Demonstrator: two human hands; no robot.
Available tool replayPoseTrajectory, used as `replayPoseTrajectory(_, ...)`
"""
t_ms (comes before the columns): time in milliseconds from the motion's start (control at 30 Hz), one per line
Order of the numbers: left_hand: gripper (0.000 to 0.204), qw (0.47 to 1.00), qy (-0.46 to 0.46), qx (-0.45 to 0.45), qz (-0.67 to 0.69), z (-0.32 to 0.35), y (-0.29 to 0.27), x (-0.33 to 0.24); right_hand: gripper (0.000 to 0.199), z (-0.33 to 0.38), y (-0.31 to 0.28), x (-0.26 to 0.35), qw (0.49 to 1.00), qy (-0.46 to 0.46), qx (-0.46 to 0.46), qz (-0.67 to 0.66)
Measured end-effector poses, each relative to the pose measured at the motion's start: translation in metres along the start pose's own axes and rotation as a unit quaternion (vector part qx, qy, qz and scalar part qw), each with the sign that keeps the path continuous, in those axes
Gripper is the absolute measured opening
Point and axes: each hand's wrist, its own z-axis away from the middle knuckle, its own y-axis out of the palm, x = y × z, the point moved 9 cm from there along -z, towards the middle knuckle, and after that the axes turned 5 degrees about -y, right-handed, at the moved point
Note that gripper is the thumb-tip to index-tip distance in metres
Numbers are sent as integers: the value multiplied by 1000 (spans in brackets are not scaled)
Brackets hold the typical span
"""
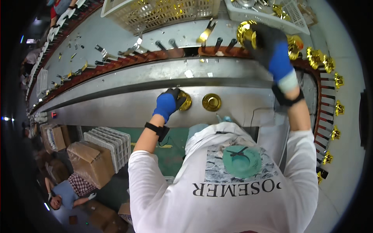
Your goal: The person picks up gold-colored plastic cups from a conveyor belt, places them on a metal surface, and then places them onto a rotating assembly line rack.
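My left hand point(166, 103), in a blue and black glove, is closed on the edge of a shiny gold round part point(187, 101) at the metal bench. Just right of it, a second gold round part point(211, 102) with a ringed centre lies on the bench. My right hand point(269, 46), gloved alike and blurred, reaches over the conveyor at the far right. Its dark fingers lie across a shiny gold rounded piece point(244, 32), which it appears to grip; the far fingers are hidden. Beside that hand shows another gold piece point(295, 46).
A curved conveyor point(155, 55) with upright pegs runs beyond the bench, carrying gold pieces point(339, 107) at right. Behind stand a beige crate point(159, 17) and a white crate point(268, 21). Cartons point(91, 163), stacked white crates point(110, 145) and another person point(70, 193) are at lower left.
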Motion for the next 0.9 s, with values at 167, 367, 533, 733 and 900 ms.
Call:
replayPoseTrajectory(167,58,999,-6,34,-38,1,16,21,48,38,36,136,960,-64,137,-234)
replayPoseTrajectory(367,73,995,-51,61,-53,-7,58,-1,46,188,210,130,890,58,411,-188)
replayPoseTrajectory(533,85,989,-75,78,-100,-11,38,-31,55,247,238,121,850,94,504,-119)
replayPoseTrajectory(733,85,978,129,-165,15,-2,-72,-147,71,127,51,57,988,49,84,-120)
replayPoseTrajectory(900,72,906,297,-301,19,-61,-196,-302,61,54,-50,-126,976,127,-67,161)
